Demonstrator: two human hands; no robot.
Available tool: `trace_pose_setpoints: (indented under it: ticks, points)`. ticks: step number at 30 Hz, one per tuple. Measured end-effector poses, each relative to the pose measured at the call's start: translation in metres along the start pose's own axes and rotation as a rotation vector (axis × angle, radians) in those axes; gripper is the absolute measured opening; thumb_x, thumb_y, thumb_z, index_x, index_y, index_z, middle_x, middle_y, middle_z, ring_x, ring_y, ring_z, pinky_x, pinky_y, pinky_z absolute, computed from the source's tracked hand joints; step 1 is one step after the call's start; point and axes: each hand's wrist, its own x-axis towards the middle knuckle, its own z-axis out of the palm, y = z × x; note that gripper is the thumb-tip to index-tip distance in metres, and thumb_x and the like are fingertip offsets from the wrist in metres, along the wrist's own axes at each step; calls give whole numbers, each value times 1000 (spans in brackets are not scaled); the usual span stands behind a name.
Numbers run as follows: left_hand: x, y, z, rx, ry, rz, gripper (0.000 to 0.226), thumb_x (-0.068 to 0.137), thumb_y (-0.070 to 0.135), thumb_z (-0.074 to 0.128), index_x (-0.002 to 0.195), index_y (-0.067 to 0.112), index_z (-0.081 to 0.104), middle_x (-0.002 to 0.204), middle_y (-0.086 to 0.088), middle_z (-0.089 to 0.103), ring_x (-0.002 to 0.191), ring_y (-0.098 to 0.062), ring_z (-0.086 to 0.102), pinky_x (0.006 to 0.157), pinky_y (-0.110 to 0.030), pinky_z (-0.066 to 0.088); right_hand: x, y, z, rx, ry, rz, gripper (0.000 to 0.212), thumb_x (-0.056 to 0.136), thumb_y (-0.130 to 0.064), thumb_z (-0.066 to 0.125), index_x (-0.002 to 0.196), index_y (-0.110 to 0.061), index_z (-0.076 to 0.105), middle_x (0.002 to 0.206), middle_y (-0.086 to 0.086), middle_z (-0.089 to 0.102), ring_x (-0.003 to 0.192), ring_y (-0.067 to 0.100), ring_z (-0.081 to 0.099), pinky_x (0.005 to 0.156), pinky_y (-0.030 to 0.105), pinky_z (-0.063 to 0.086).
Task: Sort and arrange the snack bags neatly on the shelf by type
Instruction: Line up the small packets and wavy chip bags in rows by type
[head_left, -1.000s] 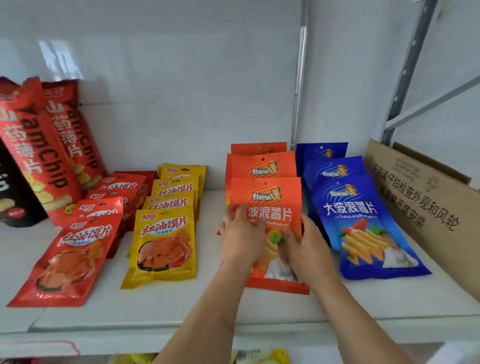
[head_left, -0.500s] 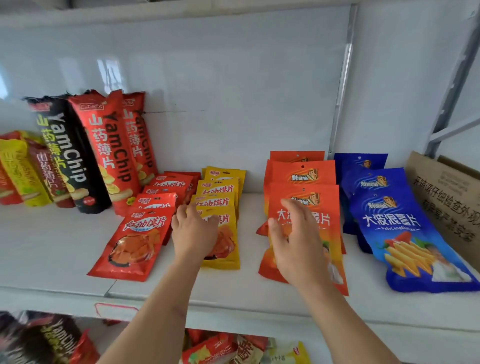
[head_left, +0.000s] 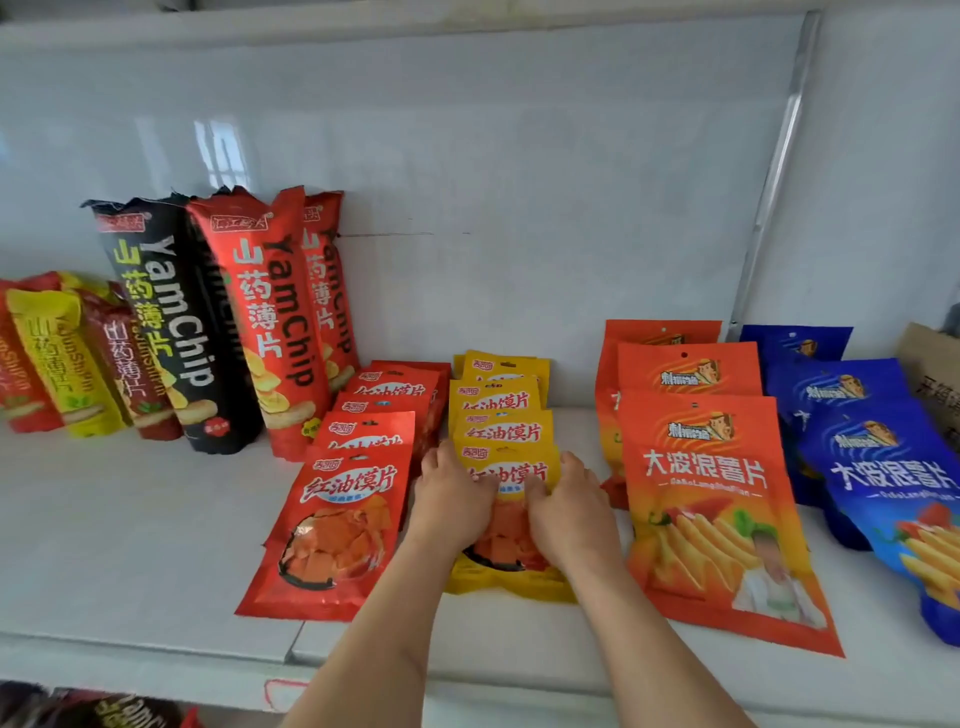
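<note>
Snack bags lie in rows on a white shelf (head_left: 130, 545). My left hand (head_left: 452, 499) and my right hand (head_left: 569, 512) both rest on the front yellow bag (head_left: 511, 470) of a yellow row, fingers curled over it. A row of red bags (head_left: 337, 525) lies just left of it. To the right are a row of orange chip bags (head_left: 711, 499) and a row of blue chip bags (head_left: 893, 478). Tall YamChip bags, black (head_left: 171, 322) and red (head_left: 270, 322), stand against the back wall at the left.
Smaller yellow and dark red yam bags (head_left: 67, 358) lean at the far left. A brown cardboard box (head_left: 935, 374) sits at the far right. A metal upright (head_left: 774, 171) runs up the back wall. More bags show on the shelf below (head_left: 104, 712).
Both hands left the front orange bag and moved left. They now rest on the front yellow bag. My view has swung left, showing more yam bags.
</note>
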Motion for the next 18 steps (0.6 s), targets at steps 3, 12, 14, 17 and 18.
trace_pose_setpoints:
  ticks: [3, 12, 14, 17, 18]
  points:
    - [14, -1, 2, -7, -66, 9, 72, 89, 36, 65, 149, 14, 30, 146, -12, 41, 133, -36, 43, 110, -48, 38, 7, -2, 5, -36, 11, 11, 48, 97, -43, 49, 136, -17, 42, 132, 10, 55, 123, 31, 50, 96, 40, 43]
    - [53, 14, 1, -55, -74, -38, 78, 89, 41, 63, 151, 12, 25, 149, -12, 41, 135, -35, 42, 111, -50, 39, 18, -2, 14, -100, 31, -27, 33, 97, -44, 47, 122, -22, 48, 121, 1, 61, 115, 29, 54, 89, 42, 44]
    - [57, 12, 1, -42, -86, -55, 75, 88, 42, 63, 148, 12, 29, 145, -11, 46, 130, -35, 47, 107, -50, 44, 19, -1, 16, -119, 42, -32, 34, 97, -45, 45, 124, -23, 48, 123, -1, 60, 115, 28, 53, 91, 42, 44]
    - [61, 10, 0, -59, -110, -74, 72, 84, 44, 65, 141, 12, 36, 137, -10, 54, 121, -34, 56, 100, -50, 50, 23, -1, 18, -102, 62, -32, 38, 98, -42, 45, 131, -22, 47, 128, -1, 57, 118, 26, 52, 94, 42, 43]
    - [63, 9, 0, -74, -113, -79, 71, 83, 45, 66, 140, 13, 37, 135, -10, 56, 119, -34, 58, 99, -50, 51, 24, -1, 18, -97, 66, -28, 41, 98, -41, 46, 134, -22, 45, 130, 0, 56, 119, 26, 51, 96, 42, 43]
